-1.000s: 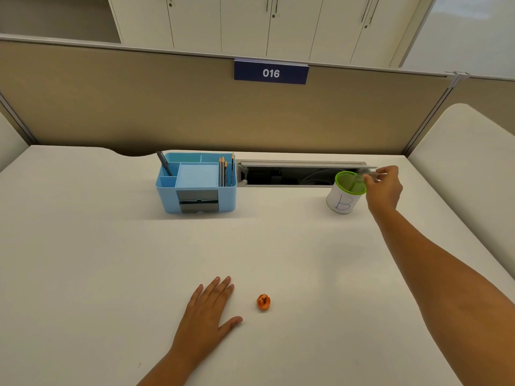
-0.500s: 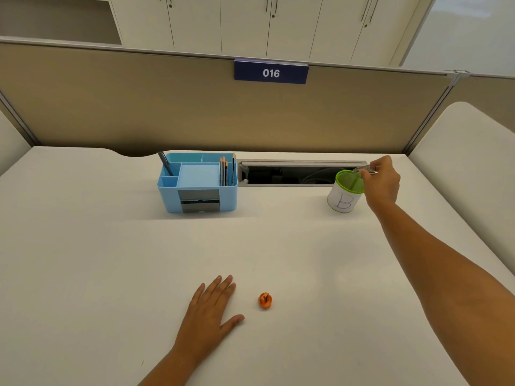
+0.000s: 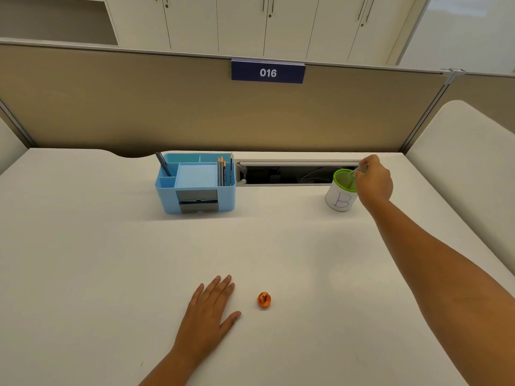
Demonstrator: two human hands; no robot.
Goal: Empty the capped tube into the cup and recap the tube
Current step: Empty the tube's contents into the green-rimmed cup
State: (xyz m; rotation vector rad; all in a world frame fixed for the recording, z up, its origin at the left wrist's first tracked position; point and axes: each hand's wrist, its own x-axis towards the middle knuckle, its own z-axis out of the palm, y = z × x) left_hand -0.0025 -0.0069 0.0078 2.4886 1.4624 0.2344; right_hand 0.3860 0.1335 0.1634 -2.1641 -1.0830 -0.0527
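Evidently mid-pour, the right hand (image 3: 373, 181) grasps the tilted tube (image 3: 359, 171) over the cup (image 3: 341, 196) near the worktop's far right edge, the left hand (image 3: 207, 313) flat and released, the orange cap (image 3: 264, 299) off beside it; recapping remains.

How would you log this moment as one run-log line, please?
step: pouring | right hand: tips clear tube over cup B | left hand: flat on desk | orange cap: off, on desk

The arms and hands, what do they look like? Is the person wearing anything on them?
Both arms are bare right up to the picture's edge: no sleeves, gloves, watch or bracelets show. The left hand has no rings that I can see. The right hand is farther off and smaller, so rings there are hard to rule out.
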